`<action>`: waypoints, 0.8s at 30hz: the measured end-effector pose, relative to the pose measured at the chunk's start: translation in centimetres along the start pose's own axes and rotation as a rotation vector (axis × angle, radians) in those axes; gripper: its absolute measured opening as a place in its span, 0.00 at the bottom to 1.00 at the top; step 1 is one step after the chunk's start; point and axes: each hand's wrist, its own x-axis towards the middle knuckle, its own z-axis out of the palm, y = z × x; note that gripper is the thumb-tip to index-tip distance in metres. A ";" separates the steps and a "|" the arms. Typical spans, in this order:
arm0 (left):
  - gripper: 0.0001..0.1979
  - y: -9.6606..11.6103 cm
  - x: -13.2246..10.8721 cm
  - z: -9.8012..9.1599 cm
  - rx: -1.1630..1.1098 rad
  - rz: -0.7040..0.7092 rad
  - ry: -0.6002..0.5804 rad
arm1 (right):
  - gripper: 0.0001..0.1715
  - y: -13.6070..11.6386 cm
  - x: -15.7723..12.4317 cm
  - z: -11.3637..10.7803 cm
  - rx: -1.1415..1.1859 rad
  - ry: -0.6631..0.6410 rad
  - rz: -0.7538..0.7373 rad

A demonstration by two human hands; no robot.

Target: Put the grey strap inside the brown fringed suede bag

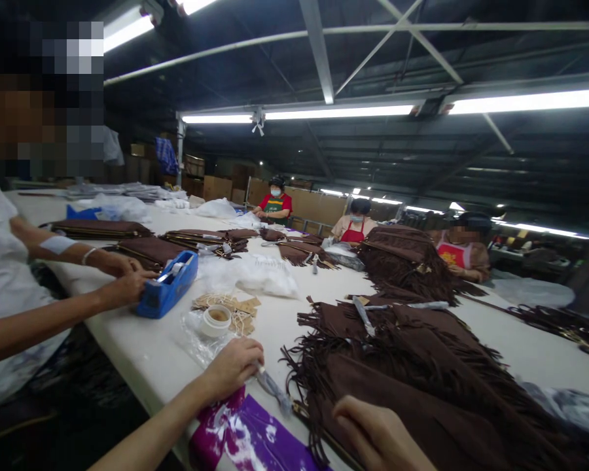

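Note:
My left hand [234, 367] is closed, its fingers curled at the upper end of a narrow plastic-wrapped strap [275, 391]. Beneath that hand and strap lies a shiny purple plastic sheet [260, 432] with white marks. My right hand [379, 433] is slightly blurred and curled over the near brown fringed bag [402, 392]; whatever its fingertips grip is hidden. Brown fringe and part of a metal zip run between my hands. More fringed bags [442, 333] lie stacked beyond, with another plastic-wrapped piece [364, 316] on top.
Left, a co-worker's hands [127, 278] work at a blue tape dispenser [169, 288]. A tape roll [216, 319] and cardboard tags [245, 311] lie ahead of my left hand. Plastic bags [269, 275] and brown pouches [206, 241] lie farther along the white table [324, 284]. Several people sit beyond.

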 end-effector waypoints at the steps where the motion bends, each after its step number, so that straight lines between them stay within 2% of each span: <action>1: 0.09 -0.1 0.0 0.0 -0.010 -0.006 0.001 | 0.15 -0.8 1.8 1.1 -0.026 -0.023 0.002; 4: 0.09 -0.4 -0.1 0.1 -0.024 -0.022 -0.009 | 0.17 -2.4 6.0 4.0 -0.161 -0.024 0.012; 6: 0.09 -0.6 -0.1 0.3 -0.024 -0.025 -0.013 | 0.13 -2.9 7.8 5.5 -0.295 -0.025 -0.002; 9: 0.09 -0.8 -0.2 0.5 -0.041 -0.014 0.005 | 0.08 -3.0 9.3 7.3 -0.428 -0.036 -0.011; 12: 0.08 -0.9 -0.2 0.6 -0.064 -0.005 0.018 | 0.09 -2.5 9.5 7.5 -0.486 -0.027 -0.009; 14: 0.08 -0.9 -0.2 0.7 -0.062 -0.014 0.017 | 0.09 -1.6 8.6 6.0 -0.514 -0.001 -0.007; 17: 0.08 -0.8 0.0 0.7 -0.044 -0.039 0.018 | 0.10 0.9 5.5 1.6 -0.537 0.068 0.033; 21: 0.09 -1.1 -0.3 0.6 -0.022 -0.003 0.052 | 0.15 4.6 -1.5 -4.9 -0.350 0.248 0.175; 24: 0.12 -1.3 -0.5 1.1 0.086 0.110 0.202 | 0.18 5.3 -7.5 -6.6 -0.247 0.434 0.214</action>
